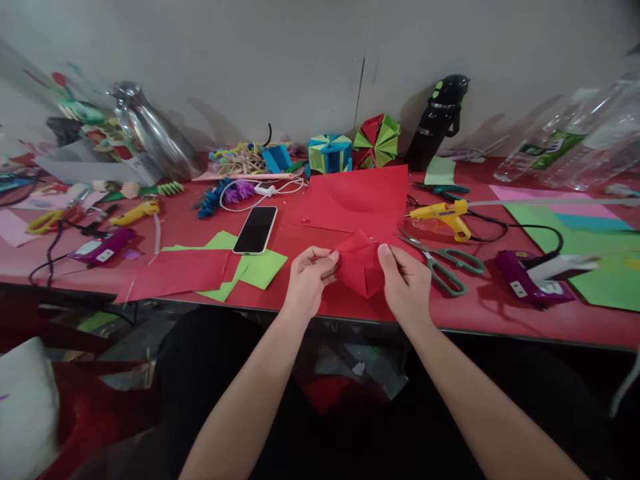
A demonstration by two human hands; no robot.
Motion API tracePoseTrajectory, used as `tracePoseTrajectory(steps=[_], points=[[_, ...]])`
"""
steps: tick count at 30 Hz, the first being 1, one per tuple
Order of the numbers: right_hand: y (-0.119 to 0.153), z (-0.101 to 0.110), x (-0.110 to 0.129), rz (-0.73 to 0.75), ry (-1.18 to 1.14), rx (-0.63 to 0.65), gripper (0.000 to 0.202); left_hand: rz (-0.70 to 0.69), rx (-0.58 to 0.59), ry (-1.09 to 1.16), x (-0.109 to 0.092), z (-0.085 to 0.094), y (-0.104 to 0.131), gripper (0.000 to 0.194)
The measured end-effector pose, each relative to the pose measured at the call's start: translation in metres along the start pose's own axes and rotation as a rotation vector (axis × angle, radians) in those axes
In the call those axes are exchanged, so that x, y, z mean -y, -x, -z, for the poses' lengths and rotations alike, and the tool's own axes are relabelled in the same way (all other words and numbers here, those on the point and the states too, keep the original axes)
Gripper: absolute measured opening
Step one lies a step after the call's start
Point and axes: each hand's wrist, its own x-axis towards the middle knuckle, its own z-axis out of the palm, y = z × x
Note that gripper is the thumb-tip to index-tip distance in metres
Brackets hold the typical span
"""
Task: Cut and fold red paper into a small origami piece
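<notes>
Between my two hands is a folded piece of red paper [361,263], creased into an angular shape and held over the front edge of the table. My left hand [309,277] pinches its left side between thumb and fingers. The right side is gripped by my right hand [406,283], thumb on top. Just beyond lies a large red sheet [357,193], flat on the table. Green-handled scissors [447,260] rest beside my right hand, blades pointing towards the paper. A yellow glue gun [443,217] lies behind them.
Left of my hands, a phone [256,230] sits on green paper [263,270] and red paper [180,273]. Purple power strips [535,277] with cords lie at both sides. Along the wall stand a steel jug [155,130], folded paper models [330,153], a black bottle [437,123] and plastic bottles [565,140].
</notes>
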Motion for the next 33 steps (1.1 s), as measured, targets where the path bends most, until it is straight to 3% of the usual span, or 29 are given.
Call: tracePoseTrajectory(steps=[15,19,25,28,33], points=[[0.007,-0.001,-0.004,0.054,0.096,-0.060,0.026,-0.008,0.027,0.046,0.001,-0.001,0.002,0.034],[0.009,0.002,-0.002,0.143,0.087,-0.086,0.023,-0.127,0.057,0.077,0.000,0.002,0.000,0.031],[0.011,0.010,0.008,0.248,0.025,0.064,0.030,-0.377,0.128,-0.057,-0.009,0.011,-0.002,0.020],[0.011,0.015,0.011,0.331,0.011,0.095,0.031,-0.432,0.143,-0.096,-0.013,0.010,0.000,0.020],[0.013,0.021,0.009,0.542,-0.003,0.169,0.052,-0.487,0.166,-0.151,-0.014,0.008,0.000,0.022]])
